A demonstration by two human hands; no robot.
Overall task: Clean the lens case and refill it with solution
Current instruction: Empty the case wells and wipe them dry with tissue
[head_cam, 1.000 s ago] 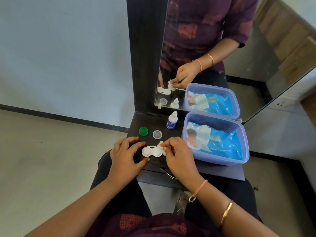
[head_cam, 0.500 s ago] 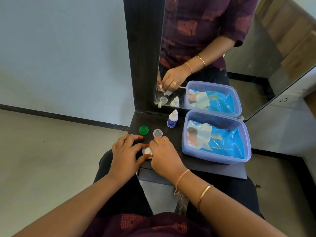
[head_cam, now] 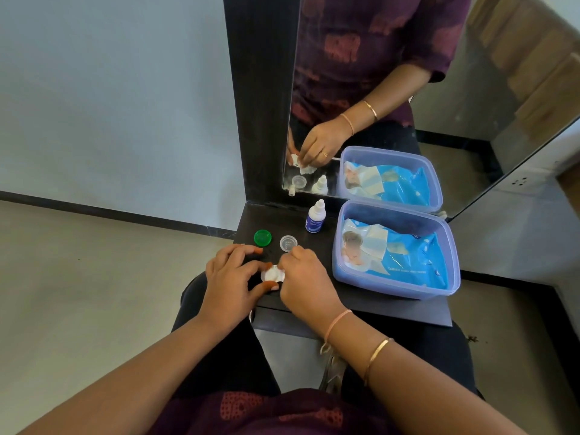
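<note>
I call it mid-clean: left grip (head_cam: 232, 277) holds lens case (head_cam: 270, 274), right grip (head_cam: 304, 282) pinches wipe (head_cam: 282, 275) on it, green cap (head_cam: 262, 237) and clear cap (head_cam: 288, 243) off, solution bottle (head_cam: 314, 219) untouched

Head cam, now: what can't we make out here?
Head view only:
- Lens case: mostly covered by left hand and right hand; wells unseen.
- What the right hand holds: hidden under its own back.
- Bottle label: too small.
- Wipes pack print: blurred.
</note>
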